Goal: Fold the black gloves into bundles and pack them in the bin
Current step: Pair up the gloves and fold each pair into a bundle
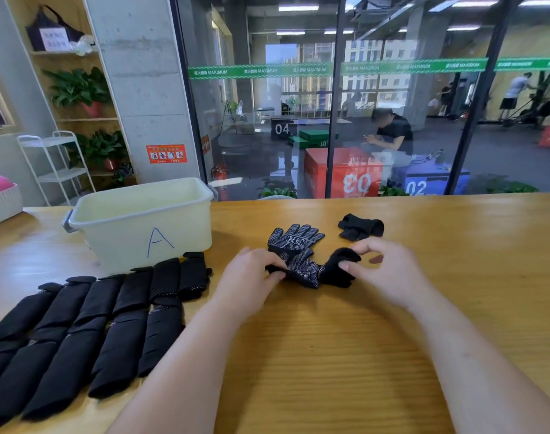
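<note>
A pair of black gloves with white dots [294,245] lies in the middle of the wooden table, fingers pointing away from me. My left hand [248,277] pinches the left edge of the gloves' cuff end. My right hand [383,267] grips the black cuff [339,270], which is turned up and partly rolled. A folded glove bundle [361,227] sits behind my right hand. The cream bin marked "A" [142,223] stands at the left rear, its visible inside bare. Several flat black gloves [79,327] lie in overlapping rows at the front left.
The table [330,355] ends at a glass wall behind. A white basket with a pink item [1,198] sits at the far left edge. A white rack [54,164] and plant shelves stand beyond the table. People are behind the glass.
</note>
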The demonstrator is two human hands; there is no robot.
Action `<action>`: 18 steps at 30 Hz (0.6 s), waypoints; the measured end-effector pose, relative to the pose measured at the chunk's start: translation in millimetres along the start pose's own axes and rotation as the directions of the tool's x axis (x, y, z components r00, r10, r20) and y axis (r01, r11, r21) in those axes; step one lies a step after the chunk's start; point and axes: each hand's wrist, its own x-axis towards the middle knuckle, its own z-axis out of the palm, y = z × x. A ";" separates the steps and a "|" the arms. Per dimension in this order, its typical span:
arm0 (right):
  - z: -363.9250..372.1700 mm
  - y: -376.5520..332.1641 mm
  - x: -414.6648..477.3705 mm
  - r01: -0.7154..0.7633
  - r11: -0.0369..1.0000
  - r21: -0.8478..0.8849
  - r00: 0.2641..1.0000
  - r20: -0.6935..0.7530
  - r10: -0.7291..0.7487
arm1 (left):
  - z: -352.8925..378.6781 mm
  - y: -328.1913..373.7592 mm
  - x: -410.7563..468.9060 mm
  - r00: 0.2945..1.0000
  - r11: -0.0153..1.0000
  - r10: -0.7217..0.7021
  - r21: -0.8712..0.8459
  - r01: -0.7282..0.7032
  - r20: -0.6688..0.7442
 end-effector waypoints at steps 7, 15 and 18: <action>-47.2 -71.9 -2.4 0.055 0.957 0.285 0.997 0.026 -0.066 | -82.8 35.2 10.6 0.998 0.951 0.049 -0.307 -0.034 0.042; -70.3 -102.1 14.7 -0.117 0.952 0.283 0.986 0.151 0.077 | -118.6 47.9 30.9 0.988 0.967 0.004 -0.253 0.035 0.155; -67.7 -100.6 20.7 -0.050 0.966 0.252 0.998 -0.021 0.057 | -116.5 49.5 33.4 1.000 0.972 0.014 -0.235 -0.015 -0.004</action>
